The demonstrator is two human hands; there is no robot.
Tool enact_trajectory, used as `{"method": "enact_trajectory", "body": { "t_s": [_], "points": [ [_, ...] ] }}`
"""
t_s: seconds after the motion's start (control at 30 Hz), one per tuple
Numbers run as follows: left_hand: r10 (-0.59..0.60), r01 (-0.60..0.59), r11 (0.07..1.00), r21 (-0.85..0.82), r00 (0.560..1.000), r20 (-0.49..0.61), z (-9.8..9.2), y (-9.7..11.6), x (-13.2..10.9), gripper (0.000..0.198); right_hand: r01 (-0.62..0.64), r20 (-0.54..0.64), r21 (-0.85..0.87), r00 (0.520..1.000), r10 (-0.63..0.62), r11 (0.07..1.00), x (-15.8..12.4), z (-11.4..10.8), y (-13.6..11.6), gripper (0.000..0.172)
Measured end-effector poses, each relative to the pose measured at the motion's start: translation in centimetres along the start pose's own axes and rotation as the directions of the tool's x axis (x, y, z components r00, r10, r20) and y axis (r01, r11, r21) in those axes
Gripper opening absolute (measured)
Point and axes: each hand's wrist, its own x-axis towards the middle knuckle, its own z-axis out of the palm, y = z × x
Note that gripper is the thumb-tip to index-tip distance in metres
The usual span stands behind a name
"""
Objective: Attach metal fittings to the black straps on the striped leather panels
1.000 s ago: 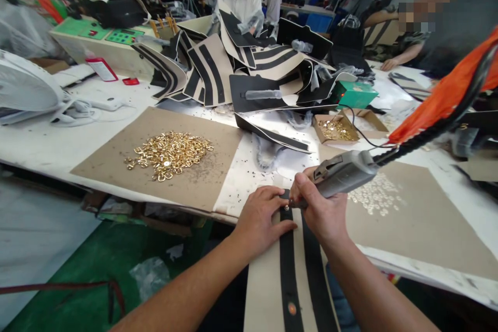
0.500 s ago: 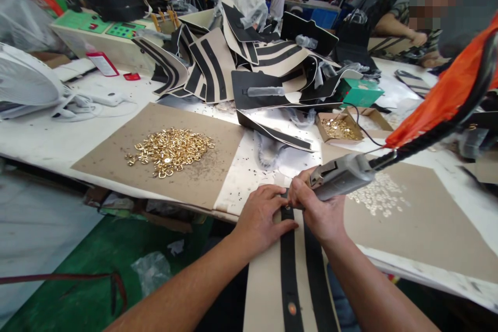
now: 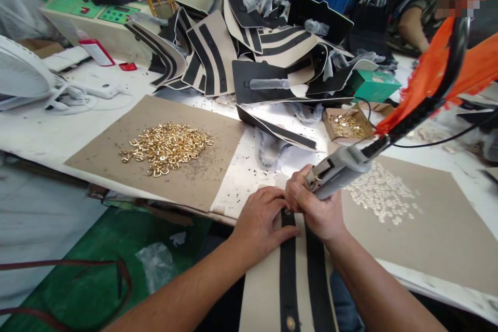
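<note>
My right hand (image 3: 317, 207) is wrapped around a grey power screwdriver (image 3: 342, 170), whose body slants up to the right. Its tip is hidden behind my fingers, at the far end of a beige panel with black stripes (image 3: 288, 270). My left hand (image 3: 259, 223) lies on that panel with thumb and fingers apart, fingertips close to my right hand. A small metal fitting shows at the black stripe (image 3: 288, 249) between the hands. Lower on the same stripe is a round copper-coloured spot (image 3: 290, 323).
Gold metal fittings (image 3: 171, 145) lie heaped on brown board at left; small pale rings (image 3: 383, 192) lie on the right board. Striped panels (image 3: 212, 52) are piled behind, near a green box (image 3: 373, 85) and a carton of gold parts (image 3: 346, 125). An orange-wrapped cord (image 3: 431, 83) rises right. Co-workers stand beyond.
The view has tilted down, so the background sits higher. The screwdriver has shifted slightly, and the orange-wrapped cord now bends more steeply. Both hands keep nearly the same places on the panel.
</note>
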Motion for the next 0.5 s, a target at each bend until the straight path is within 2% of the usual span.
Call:
{"method": "enact_trajectory", "body": {
  "t_s": [0.2,0.3,0.5],
  "points": [
    [-0.026,0.026,0.999,0.027,1.000,0.000,0.1,0.1,0.1,0.049,-0.032,-0.007,-0.109,0.999,0.031,0.994,0.1,0.4,-0.5,0.026],
    [0.000,0.001,0.999,0.051,1.000,-0.018,0.1,0.2,0.2,0.055,-0.033,-0.041,-0.150,0.999,0.027,0.988,-0.2,0.7,-0.9,0.028],
    [0.032,-0.030,0.996,0.086,0.999,-0.024,0.1,0.4,0.5,0.053,-0.020,-0.114,-0.129,0.993,0.006,0.991,-0.5,1.3,-2.0,0.030]
  ]
}}
